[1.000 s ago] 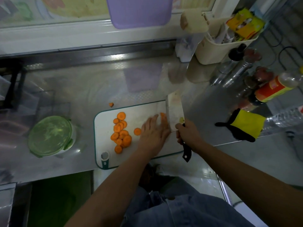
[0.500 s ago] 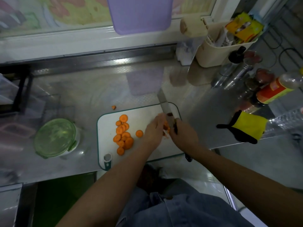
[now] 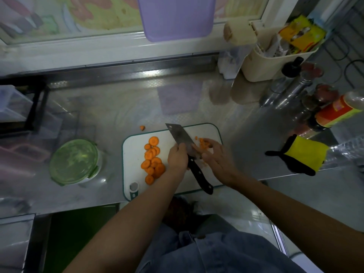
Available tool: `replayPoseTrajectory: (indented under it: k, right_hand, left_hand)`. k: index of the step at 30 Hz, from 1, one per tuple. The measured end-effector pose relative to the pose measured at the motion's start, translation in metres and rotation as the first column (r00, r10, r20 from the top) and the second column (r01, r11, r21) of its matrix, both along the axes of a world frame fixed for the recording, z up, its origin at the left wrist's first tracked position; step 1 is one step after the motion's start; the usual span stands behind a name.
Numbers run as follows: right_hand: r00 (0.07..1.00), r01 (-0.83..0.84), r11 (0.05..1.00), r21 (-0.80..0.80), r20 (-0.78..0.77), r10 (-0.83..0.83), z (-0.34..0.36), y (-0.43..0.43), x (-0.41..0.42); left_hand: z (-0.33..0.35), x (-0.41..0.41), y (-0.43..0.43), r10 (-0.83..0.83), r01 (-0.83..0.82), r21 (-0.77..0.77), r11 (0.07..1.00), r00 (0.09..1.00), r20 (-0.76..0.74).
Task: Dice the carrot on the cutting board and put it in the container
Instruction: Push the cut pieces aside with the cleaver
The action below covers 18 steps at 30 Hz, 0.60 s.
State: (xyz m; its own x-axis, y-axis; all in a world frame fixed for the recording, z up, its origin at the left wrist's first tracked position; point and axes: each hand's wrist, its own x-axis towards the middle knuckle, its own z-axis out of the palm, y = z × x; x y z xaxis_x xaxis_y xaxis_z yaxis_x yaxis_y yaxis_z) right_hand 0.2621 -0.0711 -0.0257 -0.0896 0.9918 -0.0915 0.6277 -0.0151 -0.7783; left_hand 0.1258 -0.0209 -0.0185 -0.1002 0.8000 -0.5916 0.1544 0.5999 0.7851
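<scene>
Head view, looking down: the left hand [image 3: 177, 157] is curled round the knife [image 3: 180, 136] where blade meets handle, thumb up against the steel, and the black handle sticks out free toward the person. The right hand [image 3: 215, 155] lies flat with fingers fairly straight, holding nothing, its fingertips [image 3: 208, 143] touching the small diced pieces [image 3: 202, 143] just right of the blade.

Left of the knife, the carrot rounds [image 3: 152, 160] lie flat and overlapping on the cutting board [image 3: 134, 146]. No whole carrot is left, so the only long axis is the pile's own: it runs from the board's far edge toward its near edge. The knife lies slantwise, its tip far and left, its handle near and right.

The rounds look stiff, light and likely damp, so they should slide or roll if pushed edge-on. I judge they are best stacked a few at a time and pinned from above with tucked fingertips. The dice will scatter and are better scooped on the flat of the blade than pinched.

One stray bit [image 3: 142, 127] sits off the board on the steel surface [image 3: 246, 134]. The container [image 3: 73, 161] stands well left of the board, its green lid on. A yellow-and-black glove [image 3: 303, 154] lies far right.
</scene>
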Motion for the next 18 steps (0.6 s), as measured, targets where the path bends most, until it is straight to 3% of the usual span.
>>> replayPoseTrajectory:
  k: [2,6,10,13,16,18]
  right_hand:
    - [0.991,-0.058,0.995,-0.076,0.116,0.067,-0.006,0.001,-0.003]
    - [0.991,0.076,0.993,-0.09,0.118,-0.066,-0.013,0.007,0.0]
    - [0.979,-0.036,0.997,-0.074,0.198,0.05,-0.015,0.006,-0.006]
    - [0.976,0.099,0.989,-0.108,0.202,-0.076,-0.018,0.009,-0.007]
    - [0.966,-0.062,0.995,-0.079,0.247,0.08,-0.016,0.006,-0.009]
    - [0.962,-0.026,0.997,-0.07,0.269,0.044,-0.018,0.009,-0.008]
  left_hand:
    - [0.001,-0.001,-0.002,0.003,-0.003,0.0,1.0,0.999,0.034]
    - [0.002,-0.004,-0.003,0.02,-0.02,0.005,1.0,0.999,0.05]
    - [0.002,-0.006,-0.002,0.074,-0.073,-0.014,0.997,0.995,0.071]
    - [-0.001,-0.01,-0.004,0.047,-0.047,-0.008,0.999,0.997,0.067]
    - [0.001,-0.012,-0.007,0.047,-0.047,0.002,0.999,0.996,0.077]
    - [-0.001,-0.014,-0.007,0.032,-0.033,0.014,0.999,0.998,0.046]
